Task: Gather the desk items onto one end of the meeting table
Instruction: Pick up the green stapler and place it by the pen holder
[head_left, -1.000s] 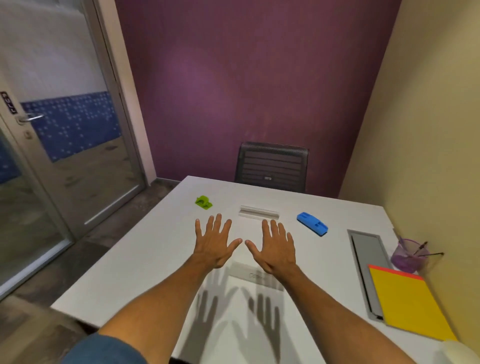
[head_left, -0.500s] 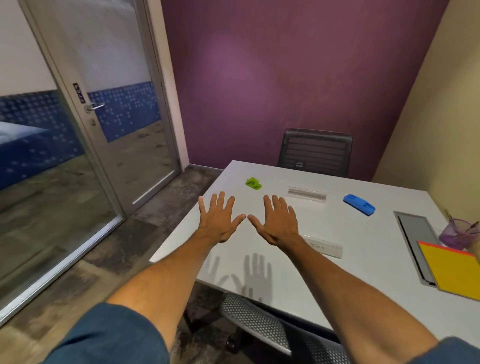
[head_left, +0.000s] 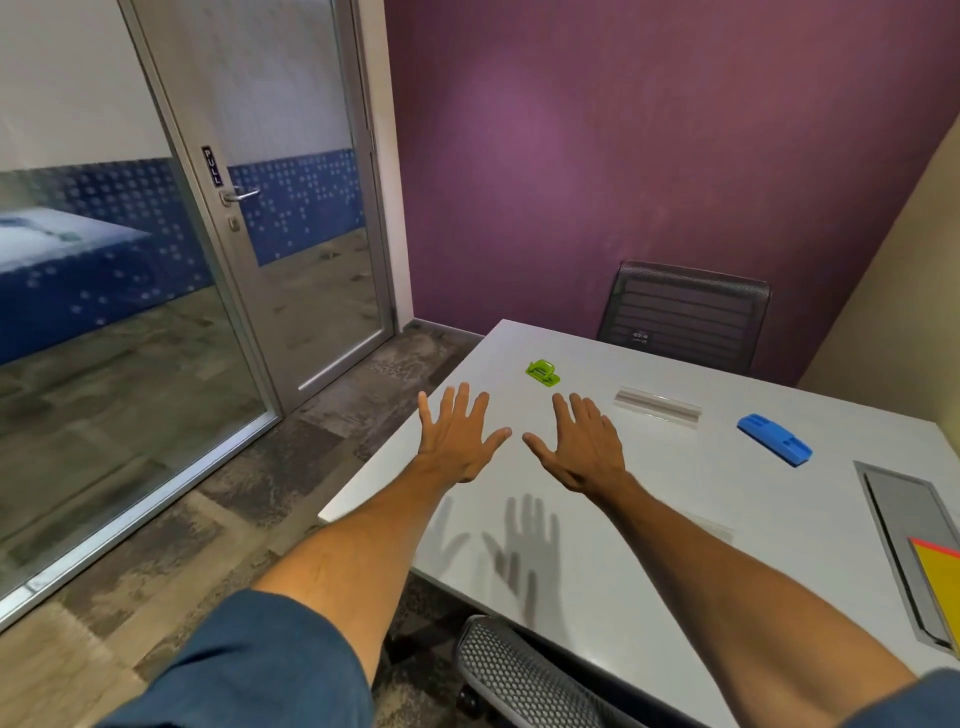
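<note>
— Hovering above the white meeting table (head_left: 623, 582), both hands are being held flat and empty. The left hand (head_left: 457, 441) and the right hand (head_left: 584, 447) are being kept just on the near side of the green hole punch (head_left: 543, 372), fingers straight and spread. Nothing is being gripped.

— And where are the desk items being left?

— Scattered. A clear acrylic strip (head_left: 657, 406) is lying to the right of the hole punch, and a blue stapler-like item (head_left: 774, 439) further right again. Well to the right of the hole punch, a yellow folder (head_left: 940, 577) is being overlapped onto a grey cable hatch (head_left: 904, 519).

— How is the first pickup best being handled?

— The hole punch is probably being favoured, as it is nearest. It is best being pinched by its sides with one hand while the strip is being lifted, not slid, with the other.

— What is being obscured?

— A second clear strip (head_left: 711, 526), nearer than the hole punch and to its right, is being mostly covered by the right forearm. The folder is being cut off by the frame edge. Whether the blue item is a stapler cannot be told.
</note>
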